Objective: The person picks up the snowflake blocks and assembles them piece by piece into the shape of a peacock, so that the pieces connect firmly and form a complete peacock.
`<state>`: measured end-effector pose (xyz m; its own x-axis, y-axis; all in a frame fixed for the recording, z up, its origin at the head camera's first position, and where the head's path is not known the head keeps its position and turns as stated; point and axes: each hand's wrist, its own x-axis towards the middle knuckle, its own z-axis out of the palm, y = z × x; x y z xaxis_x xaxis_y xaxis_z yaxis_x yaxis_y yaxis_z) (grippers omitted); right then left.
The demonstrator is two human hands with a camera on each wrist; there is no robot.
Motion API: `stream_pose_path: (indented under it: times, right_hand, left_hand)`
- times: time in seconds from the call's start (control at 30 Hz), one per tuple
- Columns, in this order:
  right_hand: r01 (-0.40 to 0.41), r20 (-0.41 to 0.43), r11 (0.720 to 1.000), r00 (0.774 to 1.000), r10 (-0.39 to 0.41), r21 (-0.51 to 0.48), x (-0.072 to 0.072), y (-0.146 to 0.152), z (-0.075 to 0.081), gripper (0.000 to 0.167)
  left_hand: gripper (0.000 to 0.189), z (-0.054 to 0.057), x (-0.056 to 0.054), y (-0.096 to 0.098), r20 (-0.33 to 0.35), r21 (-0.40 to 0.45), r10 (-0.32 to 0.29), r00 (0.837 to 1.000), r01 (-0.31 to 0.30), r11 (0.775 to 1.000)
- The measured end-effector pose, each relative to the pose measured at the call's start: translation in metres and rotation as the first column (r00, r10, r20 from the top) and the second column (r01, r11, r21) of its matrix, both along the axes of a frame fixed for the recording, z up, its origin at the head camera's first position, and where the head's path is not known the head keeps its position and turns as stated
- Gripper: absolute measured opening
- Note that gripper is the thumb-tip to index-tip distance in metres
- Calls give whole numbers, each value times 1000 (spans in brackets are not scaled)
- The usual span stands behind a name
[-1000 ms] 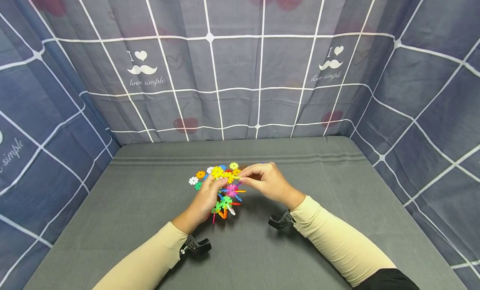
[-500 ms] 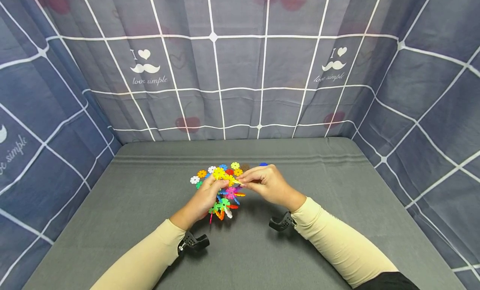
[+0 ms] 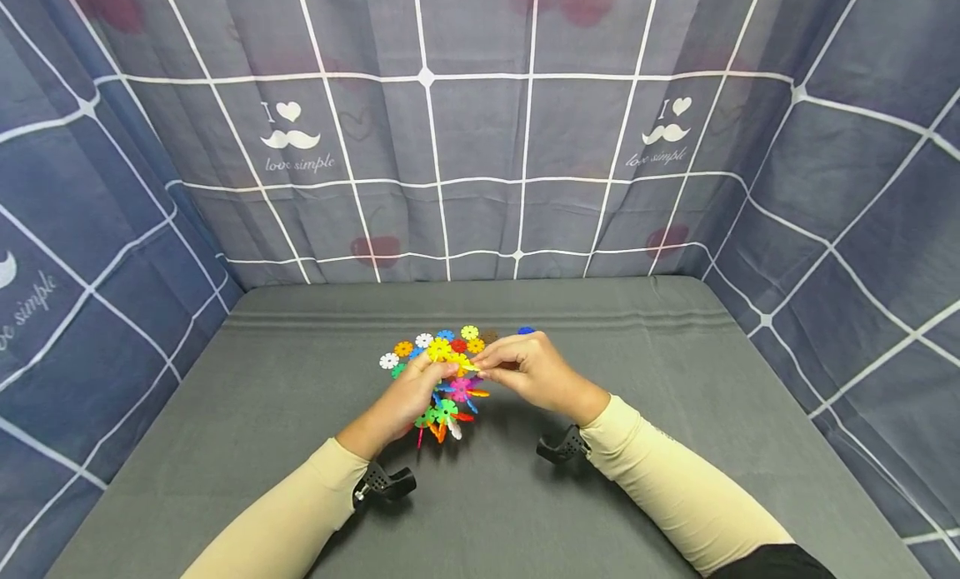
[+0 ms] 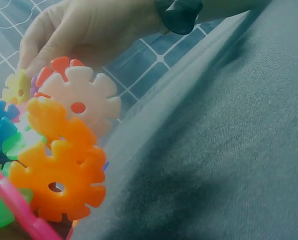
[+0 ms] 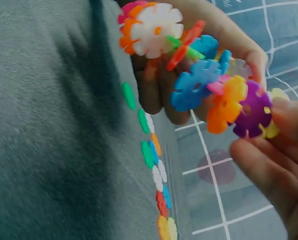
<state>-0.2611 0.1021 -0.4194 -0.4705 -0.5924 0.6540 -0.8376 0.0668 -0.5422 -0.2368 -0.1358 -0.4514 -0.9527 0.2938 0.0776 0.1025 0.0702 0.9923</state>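
A cluster of interlocked snowflake discs in many colours is held above the table by my left hand. The left thumb lies on its top, beside yellow discs. My right hand pinches a yellow snowflake disc between thumb and fingertips at the cluster's right edge. In the right wrist view this disc sits against a purple disc, partly behind the right thumb. Orange discs and a white disc hang at the near end. Whether the pinched disc is fully slotted in, I cannot tell.
Loose snowflake discs lie on the grey table behind the cluster, among them a white one, an orange one and a blue one beyond the right hand. Checked curtains enclose the back and sides.
The cluster and both hands' fingertips have dipped slightly, and the cluster's lower end has swung a little left. The blue disc behind the right hand shows more. Both hands keep their hold.
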Motion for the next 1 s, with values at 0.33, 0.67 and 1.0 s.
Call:
stream_pose_path:
  times: [0.33, 0.67, 1.0]
  right_hand:
    - [251, 4, 870, 960, -279, 424, -53, 27, -48, 47]
    - [477, -94, 742, 864, -495, 471, -62, 37, -57, 41]
    - [376, 250, 865, 849, -465, 332, -62, 46, -47, 18]
  left_hand:
    - [20, -7, -12, -3, 49, 72, 135, 990, -138, 988]
    - [25, -7, -11, 0, 5, 8, 163, 987, -163, 987]
    - [28, -9, -6, -1, -28, -52, 145, 989, -147, 988]
